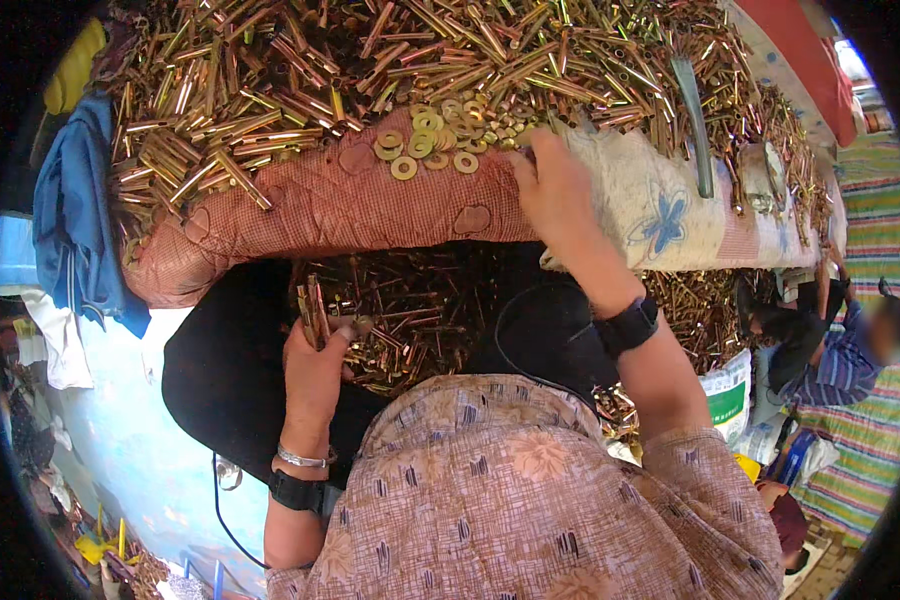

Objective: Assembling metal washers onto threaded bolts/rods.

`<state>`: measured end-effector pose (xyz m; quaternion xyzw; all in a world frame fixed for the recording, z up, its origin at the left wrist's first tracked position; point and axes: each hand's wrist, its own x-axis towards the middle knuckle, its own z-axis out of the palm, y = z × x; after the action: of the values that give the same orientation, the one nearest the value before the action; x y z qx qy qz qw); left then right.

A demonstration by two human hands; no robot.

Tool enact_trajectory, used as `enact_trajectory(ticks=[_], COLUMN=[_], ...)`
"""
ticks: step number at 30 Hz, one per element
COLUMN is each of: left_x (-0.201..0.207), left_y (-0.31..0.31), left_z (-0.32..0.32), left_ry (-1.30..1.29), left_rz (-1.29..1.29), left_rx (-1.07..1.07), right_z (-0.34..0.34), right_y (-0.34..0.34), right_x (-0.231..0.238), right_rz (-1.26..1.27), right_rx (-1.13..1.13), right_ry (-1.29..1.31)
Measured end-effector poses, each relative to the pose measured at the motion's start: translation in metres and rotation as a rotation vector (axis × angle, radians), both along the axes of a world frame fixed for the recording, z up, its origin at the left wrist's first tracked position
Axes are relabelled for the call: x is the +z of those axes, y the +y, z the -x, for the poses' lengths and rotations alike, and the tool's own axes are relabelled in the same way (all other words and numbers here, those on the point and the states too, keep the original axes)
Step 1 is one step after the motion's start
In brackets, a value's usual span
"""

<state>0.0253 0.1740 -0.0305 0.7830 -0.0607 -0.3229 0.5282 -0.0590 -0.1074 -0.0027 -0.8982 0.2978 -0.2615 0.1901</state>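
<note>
My left hand [315, 372] is closed round several gold-coloured metal tubes [313, 310], held upright above my lap, with a washer-like disc [363, 325] by the thumb. My right hand [562, 195] reaches to the padded table edge, its fingers curled down beside a small heap of nuts [510, 130]; what the fingertips hold, if anything, is hidden. Just left of it lies a cluster of flat brass-coloured washers [430, 138] on the red quilted cloth [370, 215]. Behind them spreads a large pile of metal tubes [450, 50].
More metal parts [410, 320] lie below the table edge between my knees. A grey-green strip [692, 125] rests on the pale cloth [635, 190] at right. Blue cloth [75, 210] hangs at left. Another person [840, 350] sits on the right by a white sack [727, 395].
</note>
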Motion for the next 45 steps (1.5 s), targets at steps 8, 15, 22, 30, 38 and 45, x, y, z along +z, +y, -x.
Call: enact_trajectory(ticks=[8, 15, 22, 30, 38, 45], left_x=[0.012, 0.012, 0.011, 0.014, 0.013, 0.008], left_y=[0.000, -0.002, -0.003, -0.001, 0.000, 0.001], left_z=[-0.001, 0.003, 0.007, 0.006, 0.007, 0.006], left_ry=[0.345, 0.536, 0.507, 0.497, 0.527, 0.525], left_rz=[0.115, 0.266, 0.263, 0.258, 0.240, 0.251], left_rx=[-0.057, -0.178, -0.176, -0.180, -0.193, -0.207], right_z=[-0.017, 0.002, 0.013, 0.015, 0.018, 0.017], right_y=[-0.011, 0.026, 0.082, 0.093, 0.099, 0.099], right_x=[-0.003, 0.001, -0.015, -0.034, -0.035, -0.036], right_rz=[0.107, -0.288, -1.473, -1.870, -1.755, -1.432], right_rx=[-0.034, 0.025, 0.343, 0.358, 0.353, 0.378], right_ry=[0.259, -0.025, -0.267, -0.337, -0.381, -0.258])
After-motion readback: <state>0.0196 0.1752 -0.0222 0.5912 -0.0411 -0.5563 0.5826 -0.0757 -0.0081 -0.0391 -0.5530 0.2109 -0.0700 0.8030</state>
